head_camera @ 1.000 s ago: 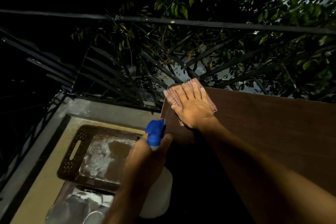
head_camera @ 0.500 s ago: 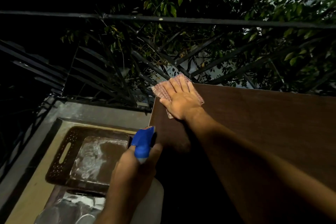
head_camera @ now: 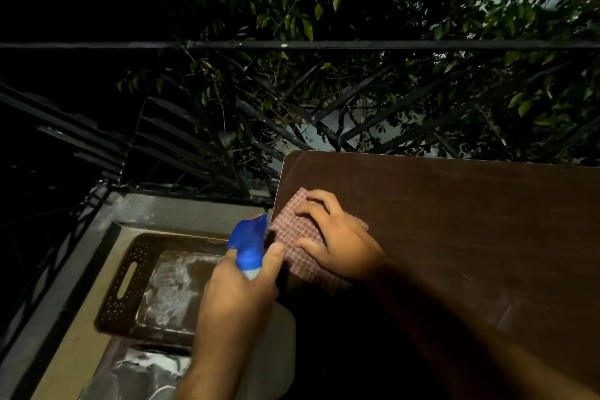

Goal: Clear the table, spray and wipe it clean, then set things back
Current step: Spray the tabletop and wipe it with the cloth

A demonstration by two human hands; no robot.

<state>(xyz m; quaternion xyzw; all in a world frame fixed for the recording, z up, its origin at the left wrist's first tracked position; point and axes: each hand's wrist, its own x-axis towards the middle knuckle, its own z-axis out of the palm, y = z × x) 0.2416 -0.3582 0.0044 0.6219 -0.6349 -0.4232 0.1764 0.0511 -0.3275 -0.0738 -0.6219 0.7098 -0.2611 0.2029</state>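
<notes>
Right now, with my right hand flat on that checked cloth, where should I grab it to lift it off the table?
Probably the far-left corner of the checked cloth, beyond the right hand. It lies bare by the table's left edge, so pinch it from above; the near part is under the palm. The left hand is wrapped around the spray bottle, so it is not free.

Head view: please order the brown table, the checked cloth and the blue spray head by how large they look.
1. brown table
2. checked cloth, partly under the right hand
3. blue spray head, though it is nearer the camera
</notes>
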